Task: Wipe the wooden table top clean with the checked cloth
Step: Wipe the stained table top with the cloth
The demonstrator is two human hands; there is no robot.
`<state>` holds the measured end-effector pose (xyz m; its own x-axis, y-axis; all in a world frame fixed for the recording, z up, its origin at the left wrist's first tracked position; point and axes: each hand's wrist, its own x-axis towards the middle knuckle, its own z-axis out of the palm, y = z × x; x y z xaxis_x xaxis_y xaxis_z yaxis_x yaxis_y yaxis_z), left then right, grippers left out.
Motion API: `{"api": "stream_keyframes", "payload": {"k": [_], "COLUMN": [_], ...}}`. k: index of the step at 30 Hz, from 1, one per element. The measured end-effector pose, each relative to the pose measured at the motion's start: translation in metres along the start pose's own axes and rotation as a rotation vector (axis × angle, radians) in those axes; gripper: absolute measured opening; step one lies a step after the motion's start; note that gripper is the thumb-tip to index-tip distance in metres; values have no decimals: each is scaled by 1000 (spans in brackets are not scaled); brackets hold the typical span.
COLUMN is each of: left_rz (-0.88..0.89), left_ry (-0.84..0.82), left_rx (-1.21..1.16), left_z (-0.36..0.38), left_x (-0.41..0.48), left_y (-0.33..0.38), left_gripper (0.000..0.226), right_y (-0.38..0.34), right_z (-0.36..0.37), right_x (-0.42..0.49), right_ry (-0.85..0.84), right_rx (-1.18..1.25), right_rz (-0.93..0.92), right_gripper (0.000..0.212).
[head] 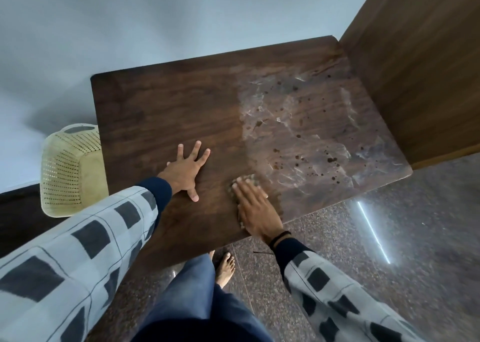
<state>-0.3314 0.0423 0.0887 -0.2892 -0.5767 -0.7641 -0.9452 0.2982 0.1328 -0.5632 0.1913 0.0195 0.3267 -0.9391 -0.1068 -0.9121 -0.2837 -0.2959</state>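
Note:
The dark wooden table top (161, 113) fills the middle of the view. Its left half looks plain dark wood; its right half (311, 133) carries a whitish dusty film with dark spots. My left hand (185, 171) lies flat on the wood with fingers spread, near the front edge. My right hand (255, 209) presses flat on the checked cloth (245, 181), with straight fingers. Only the cloth's far edge shows beyond the fingertips, at the border of the dusty patch; the rest is hidden under the hand.
A cream perforated plastic basket (70, 170) stands on the floor against the table's left side. A tall wooden panel (415, 68) rises along the table's right edge. A pale wall lies behind. My bare foot (226, 267) stands on speckled stone floor before the table.

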Motion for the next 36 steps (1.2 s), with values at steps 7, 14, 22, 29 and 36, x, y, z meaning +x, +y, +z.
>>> {"api": "stream_keyframes", "payload": {"k": [7,14,22,29,36], "left_rz": [11,0,46,-95,-133], "left_ry": [-11,-32,-11,103,71], "left_rx": [-57,-67,-72,-172,-234], "left_z": [3,-4,-20,-102,-111], "left_x": [2,5,7,49,75], "left_y": [-3,2,-7,-50,-56], "left_gripper": [152,153,146,147,149], "right_y": [35,51,36,39,52], "right_z": [-22,-26,-24,-24,-41], "right_x": [34,66,68,76,138], "right_ry": [-37,-45,-6,-40,-11], "right_rx": [49,-58,-24,-65,5], "right_rz": [189,-89,27,-156,89], "right_gripper": [59,59,55,54,55]}}
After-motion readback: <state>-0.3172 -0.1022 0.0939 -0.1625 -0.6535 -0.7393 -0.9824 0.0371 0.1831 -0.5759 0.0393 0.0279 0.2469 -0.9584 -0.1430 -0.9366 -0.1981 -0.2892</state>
